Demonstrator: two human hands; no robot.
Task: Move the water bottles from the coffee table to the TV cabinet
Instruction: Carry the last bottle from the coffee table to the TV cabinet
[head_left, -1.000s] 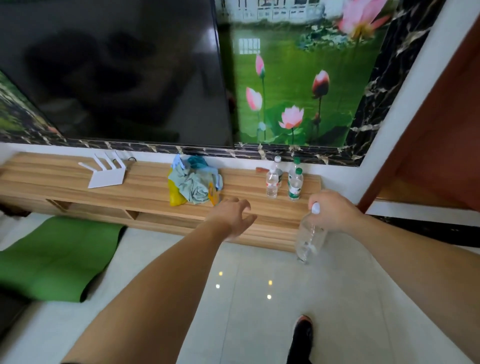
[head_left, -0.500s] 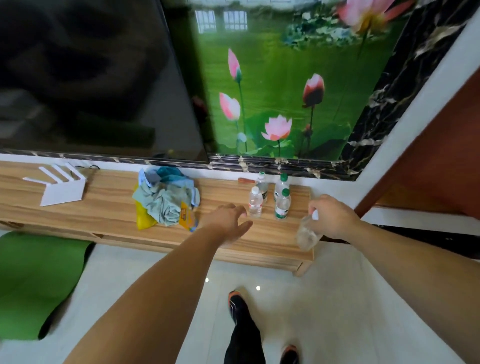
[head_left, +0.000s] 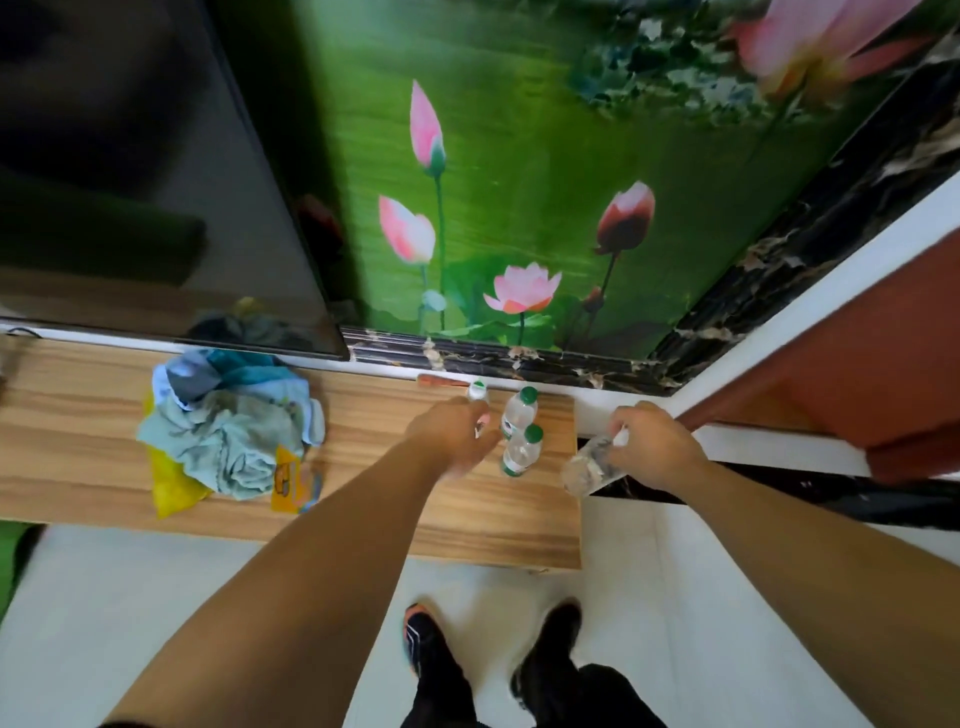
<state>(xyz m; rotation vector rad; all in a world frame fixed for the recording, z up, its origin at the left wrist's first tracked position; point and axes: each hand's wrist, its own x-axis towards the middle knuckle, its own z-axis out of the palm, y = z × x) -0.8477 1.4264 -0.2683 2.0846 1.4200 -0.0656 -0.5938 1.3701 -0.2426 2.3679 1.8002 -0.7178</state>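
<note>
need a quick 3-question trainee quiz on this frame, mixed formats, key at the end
1. True or false: the right hand is empty.
2. What lies on the TV cabinet to the left of the standing bottles? A) pile of cloths B) laptop C) plant pot
3. How many bottles with green caps stand on the cabinet?

Key:
1. False. It holds a clear bottle.
2. A.
3. Two: the rear green-capped bottle and the front green-capped bottle.
</note>
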